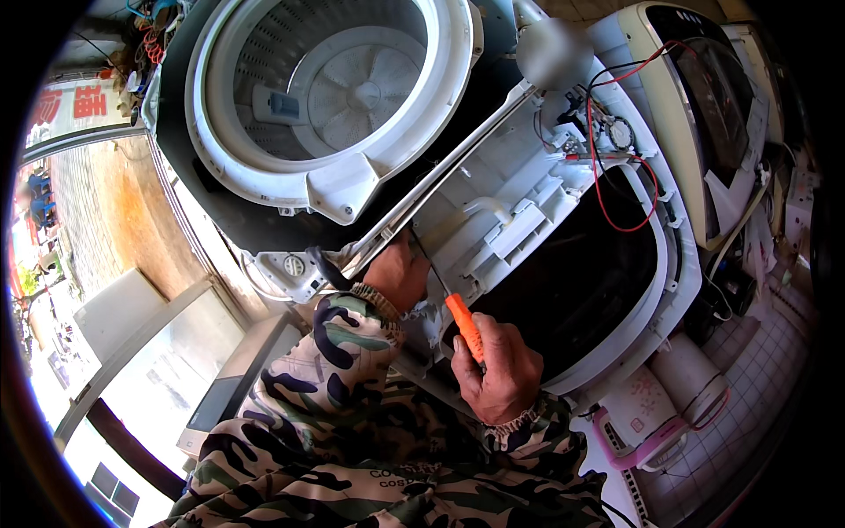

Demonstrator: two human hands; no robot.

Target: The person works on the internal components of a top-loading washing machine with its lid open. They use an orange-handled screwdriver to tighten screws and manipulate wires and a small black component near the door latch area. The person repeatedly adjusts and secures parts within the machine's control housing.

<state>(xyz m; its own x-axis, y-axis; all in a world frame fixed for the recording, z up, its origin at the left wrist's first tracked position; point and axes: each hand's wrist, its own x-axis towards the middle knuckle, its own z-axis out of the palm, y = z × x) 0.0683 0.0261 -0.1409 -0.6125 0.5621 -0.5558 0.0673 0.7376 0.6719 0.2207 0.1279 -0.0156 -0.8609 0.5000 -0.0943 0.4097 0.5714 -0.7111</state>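
My right hand (pixel 500 374) is closed around the orange handle of a screwdriver (pixel 464 326). Its thin shaft points up and left toward the inner edge of a white washing machine top cover (pixel 466 189), which lies with its underside facing up. At that edge, close to the shaft, is my left hand (pixel 398 275), its fingers curled and partly hidden; what they hold cannot be made out. A dark window (pixel 581 282) fills part of the cover, and a white plastic housing (pixel 519 233) with a short hose stub sits between this window and the edge.
An opened washing machine tub (pixel 361 88) stands just beyond my left hand. Red and black wires (pixel 591 180) loop from the cover's far end. Another washing machine (pixel 704 114) is at the far right. A pink-and-white appliance (pixel 641 418) stands on the tiled floor at the lower right.
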